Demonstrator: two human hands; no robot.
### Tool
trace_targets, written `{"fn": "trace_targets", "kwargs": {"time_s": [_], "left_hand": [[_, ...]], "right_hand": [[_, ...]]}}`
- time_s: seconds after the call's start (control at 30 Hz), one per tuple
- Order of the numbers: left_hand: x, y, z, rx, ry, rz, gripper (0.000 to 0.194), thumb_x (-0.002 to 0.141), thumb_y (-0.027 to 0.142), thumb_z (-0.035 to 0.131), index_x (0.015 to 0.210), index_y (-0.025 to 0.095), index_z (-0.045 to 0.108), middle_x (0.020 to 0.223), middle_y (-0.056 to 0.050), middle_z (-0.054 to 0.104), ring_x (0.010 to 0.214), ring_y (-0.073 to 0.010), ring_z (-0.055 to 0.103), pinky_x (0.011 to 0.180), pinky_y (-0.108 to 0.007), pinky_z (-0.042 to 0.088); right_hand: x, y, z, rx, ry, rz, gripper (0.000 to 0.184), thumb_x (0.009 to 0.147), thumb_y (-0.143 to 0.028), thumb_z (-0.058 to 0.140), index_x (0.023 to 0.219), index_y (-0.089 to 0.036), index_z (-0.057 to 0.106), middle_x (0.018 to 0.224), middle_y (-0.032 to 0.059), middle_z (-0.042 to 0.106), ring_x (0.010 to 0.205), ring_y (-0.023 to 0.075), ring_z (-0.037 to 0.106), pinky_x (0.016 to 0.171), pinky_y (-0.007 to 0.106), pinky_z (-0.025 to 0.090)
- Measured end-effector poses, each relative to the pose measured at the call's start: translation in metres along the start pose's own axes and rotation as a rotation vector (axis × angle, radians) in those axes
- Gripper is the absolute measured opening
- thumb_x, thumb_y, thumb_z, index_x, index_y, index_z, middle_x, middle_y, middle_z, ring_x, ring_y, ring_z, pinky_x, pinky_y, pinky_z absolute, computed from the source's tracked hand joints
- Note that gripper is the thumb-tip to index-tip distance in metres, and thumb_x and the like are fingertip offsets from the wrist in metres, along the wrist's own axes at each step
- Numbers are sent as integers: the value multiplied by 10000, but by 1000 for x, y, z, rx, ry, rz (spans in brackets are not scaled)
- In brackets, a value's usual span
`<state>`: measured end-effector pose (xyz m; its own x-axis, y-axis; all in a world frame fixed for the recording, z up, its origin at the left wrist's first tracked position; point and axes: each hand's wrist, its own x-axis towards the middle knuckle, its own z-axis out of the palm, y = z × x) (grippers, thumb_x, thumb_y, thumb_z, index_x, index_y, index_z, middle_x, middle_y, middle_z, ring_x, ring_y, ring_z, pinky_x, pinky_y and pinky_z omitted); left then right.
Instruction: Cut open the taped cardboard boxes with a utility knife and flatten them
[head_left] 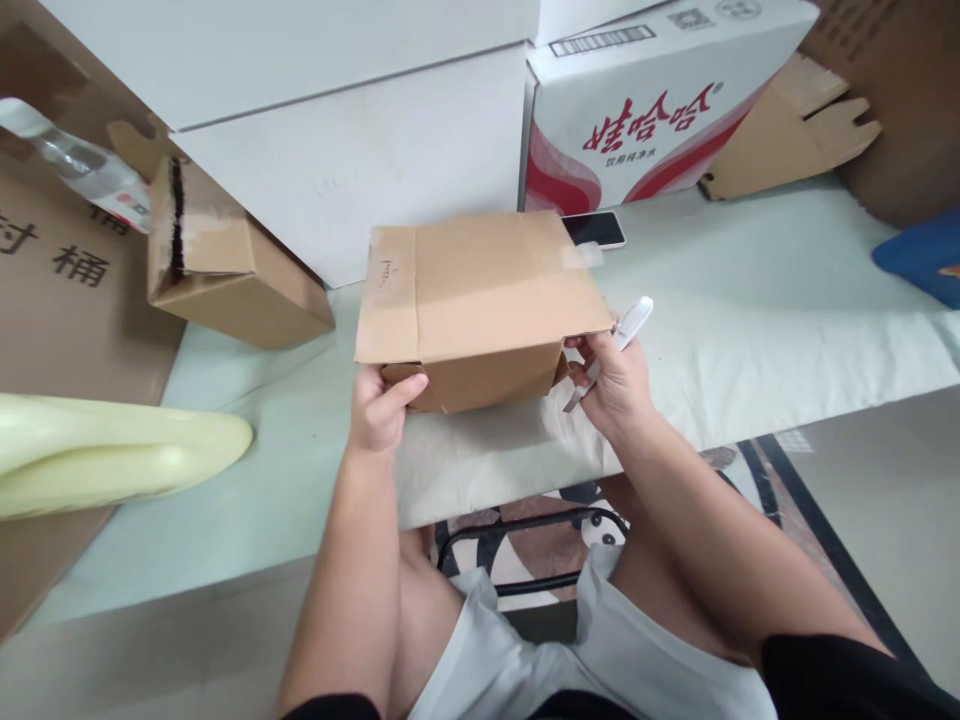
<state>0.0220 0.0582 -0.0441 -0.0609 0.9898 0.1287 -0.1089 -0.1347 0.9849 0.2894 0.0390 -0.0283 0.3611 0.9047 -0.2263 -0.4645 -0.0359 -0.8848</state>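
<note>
A brown cardboard box [487, 285] sits on the pale green cloth in front of me, its near side slightly raised toward me. My left hand [381, 408] grips its near left corner, the thumb lying along the front flap. At the near right corner, my right hand [615, 380] touches the box with its fingertips while holding a white utility knife [634, 322]. The knife's metal blade points down toward the cloth. A strip of clear tape [589, 255] sticks out from the box's right edge. The box's underside and some right fingers are hidden.
Behind the box lies a phone [606, 230], beside a white and red carton [645, 130]. Another cardboard box [240, 270] and a plastic bottle [82, 160] are at left, above a pale yellow inflated-looking object [135, 455]. At far right is a blue object [922, 258].
</note>
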Motion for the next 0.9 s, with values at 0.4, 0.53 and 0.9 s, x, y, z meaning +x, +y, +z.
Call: {"fn": "trace_targets", "kwargs": {"time_s": [0.4, 0.53, 0.9], "left_hand": [[0, 3, 4, -52, 140, 26, 734, 475, 467, 986, 1143, 268, 757, 1199, -60, 754, 1225, -322, 694, 1007, -392, 603], [0, 2, 3, -22, 116, 35, 735, 515, 500, 974, 1179, 280, 751, 1205, -65, 753, 1229, -326, 698, 1006, -403, 611], [-1, 3, 3, -23, 100, 40, 671, 559, 452, 950, 1171, 262, 752, 1061, -54, 768, 1105, -301, 740, 936, -384, 624]], "right_hand": [[-6, -2, -6, -103, -280, -11, 372, 748, -554, 780, 872, -231, 642, 607, -30, 594, 448, 90, 472, 386, 242, 223], [-5, -3, -6, -107, -285, 57, 414, 712, -536, 776, 953, -236, 622, 831, 14, 730, 452, 78, 530, 370, 244, 228], [-3, 0, -10, -92, -319, 60, 423, 704, -555, 794, 940, -220, 692, 887, 51, 796, 398, 75, 505, 335, 238, 222]]}}
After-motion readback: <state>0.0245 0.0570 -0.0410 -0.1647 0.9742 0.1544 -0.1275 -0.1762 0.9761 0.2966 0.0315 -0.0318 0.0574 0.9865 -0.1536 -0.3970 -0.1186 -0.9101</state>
